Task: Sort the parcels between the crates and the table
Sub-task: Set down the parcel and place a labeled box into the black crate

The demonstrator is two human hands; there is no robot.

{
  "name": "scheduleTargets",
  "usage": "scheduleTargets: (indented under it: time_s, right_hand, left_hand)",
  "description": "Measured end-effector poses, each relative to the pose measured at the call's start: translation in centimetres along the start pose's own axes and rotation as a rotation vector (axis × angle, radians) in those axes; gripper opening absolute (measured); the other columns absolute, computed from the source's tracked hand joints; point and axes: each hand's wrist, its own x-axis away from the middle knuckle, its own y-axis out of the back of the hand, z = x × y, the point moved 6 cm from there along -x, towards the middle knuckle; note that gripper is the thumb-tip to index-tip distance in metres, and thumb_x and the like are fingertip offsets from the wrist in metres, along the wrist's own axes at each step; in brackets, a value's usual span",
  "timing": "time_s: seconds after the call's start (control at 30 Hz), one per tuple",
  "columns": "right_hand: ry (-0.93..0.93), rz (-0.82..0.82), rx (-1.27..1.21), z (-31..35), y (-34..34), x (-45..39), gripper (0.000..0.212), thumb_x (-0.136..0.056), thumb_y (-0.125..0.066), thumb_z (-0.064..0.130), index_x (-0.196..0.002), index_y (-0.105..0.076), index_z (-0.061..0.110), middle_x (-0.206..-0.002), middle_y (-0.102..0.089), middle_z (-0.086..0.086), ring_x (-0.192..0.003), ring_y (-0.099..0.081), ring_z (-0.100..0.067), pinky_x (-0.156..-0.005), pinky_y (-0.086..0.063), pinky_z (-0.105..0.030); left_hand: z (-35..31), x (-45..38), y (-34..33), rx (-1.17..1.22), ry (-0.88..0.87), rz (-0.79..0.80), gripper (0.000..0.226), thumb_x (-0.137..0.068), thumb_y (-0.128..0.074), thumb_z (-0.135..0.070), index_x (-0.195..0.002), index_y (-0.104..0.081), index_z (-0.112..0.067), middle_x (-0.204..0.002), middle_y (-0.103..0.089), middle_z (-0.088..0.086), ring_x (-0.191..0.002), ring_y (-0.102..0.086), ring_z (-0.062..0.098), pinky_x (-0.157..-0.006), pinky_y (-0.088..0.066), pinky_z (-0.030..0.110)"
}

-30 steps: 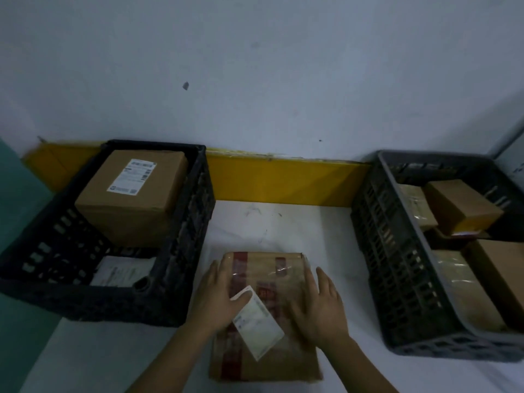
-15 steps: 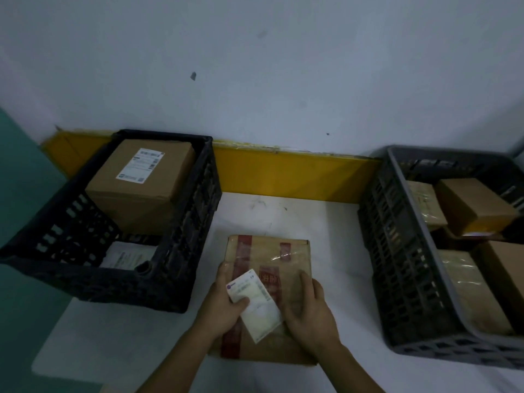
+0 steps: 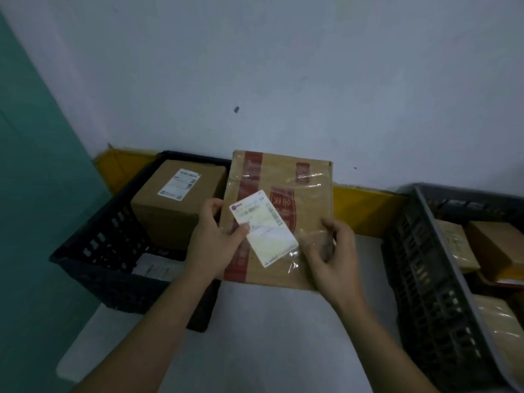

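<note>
Both forearms reach in from the near edge over the white desk (image 3: 269,336). Left hand (image 3: 211,245) grips the flat cardboard parcel (image 3: 300,222) by its left edge, fingers curled behind, thumb pressed on the front beside the white shipping label (image 3: 262,226). Right hand (image 3: 334,256) pinches the parcel's lower right part, thumb and fingers bent round it. Parcel is held up off the desk, btwn the two hands, face toward the camera. It's wrapped w/ clear tape plus red printed tape; red characters right of the label, too blurred to read. Label has a barcode and a round purple logo at top left, text not legible.

Left of the left hand: black crate (image 3: 113,251) w/ a big cardboard box (image 3: 175,205) bearing its own white label, and a white packet low inside. Right of the right hand: grey crate (image 3: 431,273) holding several brown parcels. Beyond: yellow strip, pale wall.
</note>
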Motion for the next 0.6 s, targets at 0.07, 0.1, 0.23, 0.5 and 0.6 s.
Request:
scheduleTargets:
  time_s: [0.07,0.1,0.23,0.5,0.6]
  right_hand:
    - [0.037,0.045,-0.009,2.6,-1.2,-1.3,0.074,-0.088,-0.073,0.056,-0.154,-0.043,0.038,-0.157,-0.047,0.015,-0.137,-0.05,-0.007,-0.105,-0.051,-0.034]
    - [0.056,0.056,-0.005,3.9,-1.8,-1.9,0.078,-0.087,-0.072,0.059,-0.156,-0.04,0.042,-0.161,-0.044,0.017,-0.141,-0.049,-0.009,-0.109,-0.052,-0.04]
    - [0.095,0.045,0.003,9.1,-3.8,-5.5,0.071,-0.092,-0.077,0.044,-0.156,-0.047,0.041,-0.156,-0.048,0.02,-0.14,-0.05,-0.011,-0.115,-0.052,-0.051]
    - [0.123,0.088,0.092,15.5,-8.2,-10.7,0.063,-0.097,-0.074,0.042,-0.155,-0.05,0.039,-0.156,-0.05,0.017,-0.126,-0.05,-0.006,-0.11,-0.052,-0.042]
    - [0.151,0.146,0.114,16.8,-13.0,-10.6,0.068,-0.095,-0.074,0.053,-0.156,-0.049,0.035,-0.157,-0.047,0.012,-0.133,-0.055,-0.015,-0.109,-0.055,-0.047]
  left_hand:
    - [-0.8,-1.8,2.4,-0.005,-0.029,0.026,0.057,-0.096,-0.079,-0.027,-0.136,-0.039,-0.039,-0.122,-0.05,-0.025,-0.097,-0.053,-0.006,-0.071,-0.043,0.014]
    - [-0.9,-2.7,3.7,-0.013,-0.033,0.039,0.057,-0.097,-0.077,-0.026,-0.14,-0.042,-0.038,-0.128,-0.05,-0.024,-0.105,-0.054,-0.002,-0.073,-0.045,0.016]
    - [-0.5,-5.6,8.3,0.006,-0.072,-0.029,0.045,-0.096,-0.078,-0.024,-0.134,-0.055,-0.036,-0.148,-0.054,-0.017,-0.133,-0.056,0.014,-0.098,-0.057,0.038]
    - [-2.3,-11.2,14.6,0.101,-0.145,-0.16,0.036,-0.097,-0.077,-0.028,-0.127,-0.06,-0.036,-0.144,-0.06,-0.011,-0.128,-0.056,0.009,-0.094,-0.058,0.031]
    - [-1.6,-14.2,17.7,0.032,-0.123,-0.078,0.044,-0.098,-0.076,-0.032,-0.138,-0.058,-0.034,-0.141,-0.055,-0.018,-0.121,-0.054,0.007,-0.077,-0.051,0.018]
